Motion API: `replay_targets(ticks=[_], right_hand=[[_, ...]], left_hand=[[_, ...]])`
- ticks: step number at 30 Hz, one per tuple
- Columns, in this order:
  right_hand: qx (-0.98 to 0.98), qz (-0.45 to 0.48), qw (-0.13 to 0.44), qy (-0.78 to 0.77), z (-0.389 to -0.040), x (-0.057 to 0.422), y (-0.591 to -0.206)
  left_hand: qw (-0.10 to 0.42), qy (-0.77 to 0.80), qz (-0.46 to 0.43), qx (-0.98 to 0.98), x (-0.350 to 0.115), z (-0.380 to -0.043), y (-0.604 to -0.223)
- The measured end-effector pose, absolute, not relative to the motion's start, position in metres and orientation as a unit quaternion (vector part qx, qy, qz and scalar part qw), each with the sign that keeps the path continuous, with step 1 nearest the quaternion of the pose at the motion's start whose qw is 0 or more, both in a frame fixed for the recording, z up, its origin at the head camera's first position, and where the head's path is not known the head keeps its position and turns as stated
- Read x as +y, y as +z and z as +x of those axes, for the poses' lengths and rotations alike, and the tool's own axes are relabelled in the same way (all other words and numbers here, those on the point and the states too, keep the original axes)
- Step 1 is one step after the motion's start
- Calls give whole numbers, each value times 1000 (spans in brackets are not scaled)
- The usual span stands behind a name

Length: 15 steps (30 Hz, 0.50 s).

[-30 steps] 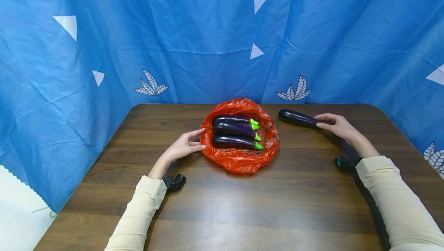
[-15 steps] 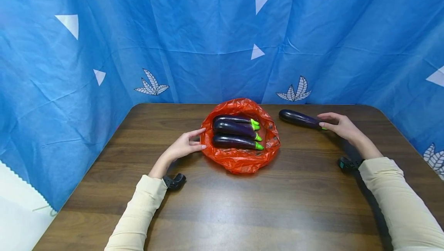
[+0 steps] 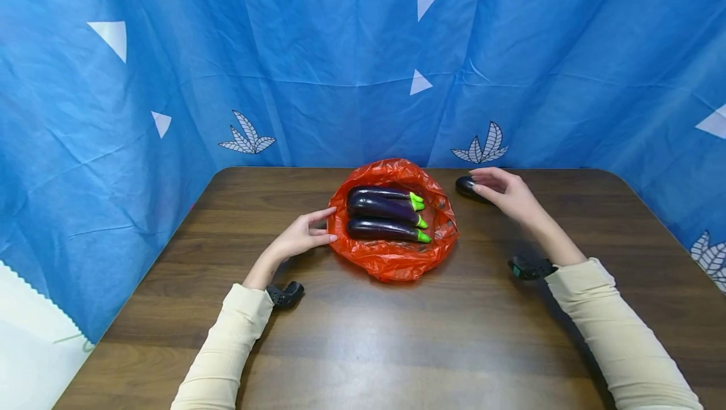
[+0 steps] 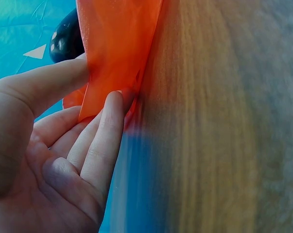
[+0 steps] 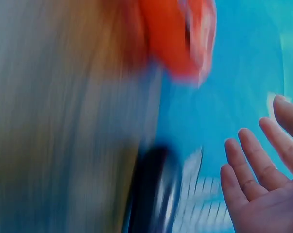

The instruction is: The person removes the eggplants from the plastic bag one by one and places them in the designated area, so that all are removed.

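Observation:
A red plastic bag lies with its mouth spread in the middle of the table. Several dark purple eggplants with bright green stem ends sit in it. My left hand holds the bag's left rim. In the left wrist view, the bag's wall runs between the fingers. One more eggplant lies right of the bag, partly hidden by my right hand, which is over it. In the right wrist view, the right fingers are extended and apart, beside the blurred eggplant.
The brown wooden table ends at the back against a blue curtain with white triangles and leaf prints. A black band with a camera is on the right wrist, and another camera on the left.
My right hand has let go of the loose eggplant's stem end and moved left toward its rounded end. The left hand and the bag stay in place.

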State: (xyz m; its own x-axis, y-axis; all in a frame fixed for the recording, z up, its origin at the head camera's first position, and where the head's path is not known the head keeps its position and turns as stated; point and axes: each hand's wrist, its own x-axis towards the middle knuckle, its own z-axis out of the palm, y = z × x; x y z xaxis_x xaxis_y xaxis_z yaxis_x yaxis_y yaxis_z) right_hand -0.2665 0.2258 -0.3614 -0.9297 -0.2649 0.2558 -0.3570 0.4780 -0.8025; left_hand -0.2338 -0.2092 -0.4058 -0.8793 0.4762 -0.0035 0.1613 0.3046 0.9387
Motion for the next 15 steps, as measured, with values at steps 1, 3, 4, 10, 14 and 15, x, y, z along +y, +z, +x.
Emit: replay_targets(ticks=[1, 3, 4, 10, 14, 15], right_hand=[[-850, 199, 41, 485, -265, 215, -362], [-833, 237, 24, 499, -263, 196, -364], [-828, 250, 13, 502, -262, 187, -366], [-816, 276, -27, 507, -262, 150, -379], [-816, 278, -38, 506, -263, 139, -388], [-817, 279, -41, 503, -264, 137, -389]], left_hand=[[142, 555, 199, 795, -209, -234, -406], [143, 553, 197, 797, -209, -234, -407], [143, 552, 196, 797, -209, -234, -407], [139, 549, 196, 800, -209, -236, -408], [139, 549, 202, 799, -210, -236, -408], [138, 549, 205, 798, -210, -236, -408]])
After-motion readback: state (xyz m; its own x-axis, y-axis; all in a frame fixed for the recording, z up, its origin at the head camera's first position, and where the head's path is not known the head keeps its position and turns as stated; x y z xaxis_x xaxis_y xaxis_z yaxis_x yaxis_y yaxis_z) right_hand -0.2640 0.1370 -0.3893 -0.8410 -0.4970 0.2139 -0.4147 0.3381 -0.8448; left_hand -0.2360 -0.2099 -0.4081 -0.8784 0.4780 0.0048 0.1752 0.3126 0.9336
